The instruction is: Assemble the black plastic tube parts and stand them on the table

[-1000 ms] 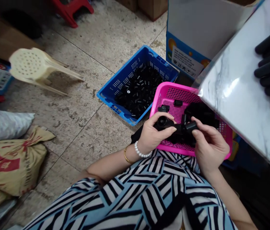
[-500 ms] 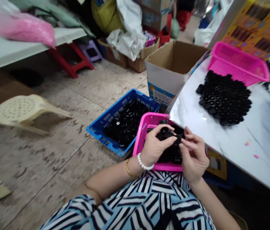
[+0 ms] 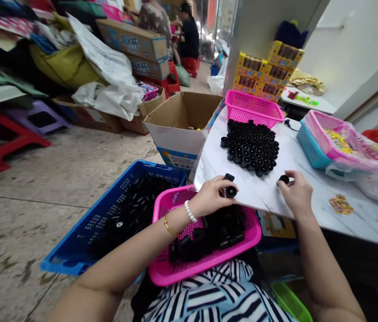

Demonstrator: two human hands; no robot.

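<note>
My left hand [image 3: 211, 196] is closed on black plastic tube pieces [image 3: 229, 188] at the near edge of the white marble table [image 3: 309, 197]. My right hand [image 3: 296, 193] pinches one small black cap [image 3: 283, 180] just above the tabletop. Beyond both hands stands a tight cluster of upright black tubes [image 3: 251, 147]. On my lap rests a pink basket [image 3: 175, 270] holding more black parts. A blue crate [image 3: 85, 250] of black pieces sits on the floor to its left.
A second pink basket [image 3: 252, 107] and an open cardboard box [image 3: 178, 129] lie behind the cluster. A blue and pink tray with bagged items [image 3: 339, 145] is at the table's right. Boxes, stools and bags crowd the far floor; other people sit in the distance.
The view has lifted from my lap to the table. Both hands rose from over the pink basket to the tabletop and separated, each carrying a black piece.
</note>
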